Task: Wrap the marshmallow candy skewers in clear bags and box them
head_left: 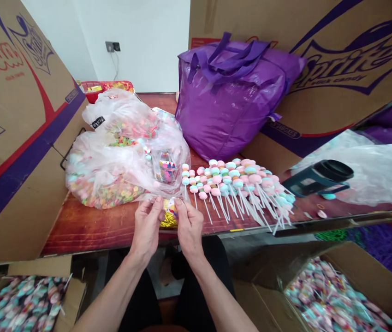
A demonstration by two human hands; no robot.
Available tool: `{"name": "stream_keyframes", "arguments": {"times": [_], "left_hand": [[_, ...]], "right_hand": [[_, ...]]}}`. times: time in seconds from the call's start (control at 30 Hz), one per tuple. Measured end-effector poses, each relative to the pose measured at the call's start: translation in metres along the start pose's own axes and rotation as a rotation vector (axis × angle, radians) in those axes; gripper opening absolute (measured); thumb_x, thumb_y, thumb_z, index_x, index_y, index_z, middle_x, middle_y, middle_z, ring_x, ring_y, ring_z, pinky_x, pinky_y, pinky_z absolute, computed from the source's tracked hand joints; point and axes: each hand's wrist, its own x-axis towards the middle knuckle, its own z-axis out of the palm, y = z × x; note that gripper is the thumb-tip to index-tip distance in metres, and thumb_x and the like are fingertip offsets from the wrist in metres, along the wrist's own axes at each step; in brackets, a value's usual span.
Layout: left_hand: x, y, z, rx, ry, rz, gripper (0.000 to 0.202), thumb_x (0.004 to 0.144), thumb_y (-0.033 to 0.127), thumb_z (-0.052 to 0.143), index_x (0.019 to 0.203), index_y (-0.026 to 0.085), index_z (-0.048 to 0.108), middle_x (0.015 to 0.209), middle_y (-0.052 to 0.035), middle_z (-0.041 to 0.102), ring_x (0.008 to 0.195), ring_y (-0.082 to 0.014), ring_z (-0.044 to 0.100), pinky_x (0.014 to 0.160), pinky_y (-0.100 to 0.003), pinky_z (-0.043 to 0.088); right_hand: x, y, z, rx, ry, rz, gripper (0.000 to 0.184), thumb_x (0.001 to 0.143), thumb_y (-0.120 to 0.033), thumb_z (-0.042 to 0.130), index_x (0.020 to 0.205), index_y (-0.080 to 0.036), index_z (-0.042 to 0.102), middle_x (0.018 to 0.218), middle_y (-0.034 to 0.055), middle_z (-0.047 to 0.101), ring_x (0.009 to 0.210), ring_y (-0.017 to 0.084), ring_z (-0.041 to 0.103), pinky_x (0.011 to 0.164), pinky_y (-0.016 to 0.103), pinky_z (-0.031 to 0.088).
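Observation:
Both hands are in front of me at the table's near edge, thumbs on top. My left hand (147,227) pinches one side of a small clear printed plastic bag (170,205). On its other side my right hand (189,227) pinches it too. What the bag contains, if anything, I cannot make out. Just below it lies a bunch of gold twist ties (169,221). To the right spreads a pile of marshmallow sticks (232,180) in pink, blue and white. A stack of printed wrappers (166,168) rests beyond my hands.
Clear bags of sweets (104,170) fill the table's left. Behind stands a purple bag (230,101), with a dark mug (320,177) at right. Large cardboard boxes (19,115) flank the table. Below are open cartons of wrapped sticks (337,295) on either side.

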Motion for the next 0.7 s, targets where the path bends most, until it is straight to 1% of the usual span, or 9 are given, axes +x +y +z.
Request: {"name": "stream_keyframes", "arguments": {"times": [0.07,0.17,0.23,0.3,0.37,0.47,0.53,0.6,0.7], "left_hand": [[0.003,0.003,-0.004,-0.011,0.002,-0.051,0.031,0.063,0.035,0.089,0.069,0.013,0.068,0.064,0.0030,0.057,0.052,-0.0037,0.045,0.049,-0.016,0.037],[0.009,0.007,-0.010,-0.032,0.074,-0.066,0.033,0.054,0.026,0.094,0.073,0.012,0.070,0.070,0.0021,0.062,0.054,-0.0027,0.047,0.050,-0.015,0.038],[0.012,0.008,-0.011,-0.050,0.139,0.001,0.033,0.052,0.022,0.094,0.074,0.012,0.071,0.069,0.0028,0.063,0.054,-0.0018,0.046,0.050,-0.014,0.037],[0.014,0.009,-0.012,-0.053,0.201,0.106,0.031,0.054,0.023,0.093,0.074,0.013,0.071,0.068,0.0035,0.063,0.055,-0.0015,0.046,0.050,-0.013,0.035],[0.018,0.011,-0.013,-0.038,0.240,0.176,0.030,0.056,0.025,0.093,0.074,0.014,0.071,0.070,0.0034,0.065,0.056,-0.0019,0.048,0.050,-0.013,0.036],[0.027,0.014,-0.017,-0.048,0.241,0.149,0.031,0.055,0.024,0.093,0.075,0.014,0.071,0.073,0.0026,0.067,0.058,-0.0032,0.053,0.051,-0.014,0.039],[0.034,0.014,-0.020,-0.090,0.255,0.088,0.030,0.056,0.023,0.093,0.074,0.014,0.070,0.072,0.0027,0.068,0.057,-0.0033,0.054,0.051,-0.014,0.041],[0.039,0.014,-0.021,-0.134,0.280,0.019,0.029,0.058,0.021,0.092,0.075,0.014,0.070,0.071,0.0027,0.068,0.056,-0.0033,0.055,0.051,-0.014,0.042],[0.044,0.015,-0.020,-0.183,0.306,-0.061,0.025,0.063,0.020,0.090,0.078,0.014,0.070,0.069,0.0030,0.067,0.055,-0.0041,0.056,0.050,-0.014,0.043]], "right_hand": [[0.003,0.000,-0.004,-0.021,-0.072,0.006,0.042,0.094,-0.047,0.050,0.063,-0.021,0.042,0.059,-0.0050,0.037,0.056,0.010,0.034,0.051,0.024,0.030],[0.006,0.003,-0.011,-0.080,-0.164,-0.008,0.043,0.093,-0.047,0.052,0.061,-0.021,0.040,0.058,-0.0050,0.037,0.056,0.010,0.034,0.051,0.024,0.029],[0.008,0.005,-0.016,-0.107,-0.136,0.007,0.045,0.093,-0.048,0.052,0.059,-0.020,0.042,0.056,-0.0047,0.039,0.055,0.010,0.036,0.051,0.024,0.029],[0.013,0.008,-0.022,-0.109,-0.061,0.037,0.047,0.094,-0.050,0.048,0.058,-0.020,0.044,0.054,-0.0046,0.040,0.053,0.010,0.037,0.051,0.024,0.030],[0.022,0.009,-0.028,-0.186,-0.014,0.038,0.048,0.095,-0.050,0.045,0.057,-0.020,0.046,0.052,-0.0039,0.042,0.051,0.011,0.039,0.052,0.025,0.031],[0.044,0.008,-0.034,-0.573,0.000,-0.028,0.044,0.096,-0.043,0.046,0.061,-0.019,0.055,0.058,0.0010,0.056,0.058,0.014,0.050,0.058,0.027,0.034],[0.061,0.007,-0.032,-0.894,-0.005,-0.047,0.033,0.096,-0.035,0.048,0.073,-0.017,0.064,0.069,0.0063,0.066,0.066,0.018,0.057,0.062,0.028,0.036],[0.077,0.008,-0.027,-1.147,-0.047,-0.027,0.024,0.095,-0.031,0.052,0.088,-0.015,0.069,0.080,0.0124,0.070,0.074,0.023,0.063,0.065,0.030,0.039],[0.094,0.014,-0.017,-1.328,-0.131,0.006,0.024,0.095,-0.027,0.053,0.097,-0.009,0.069,0.086,0.0198,0.070,0.084,0.029,0.066,0.072,0.035,0.044]]}}
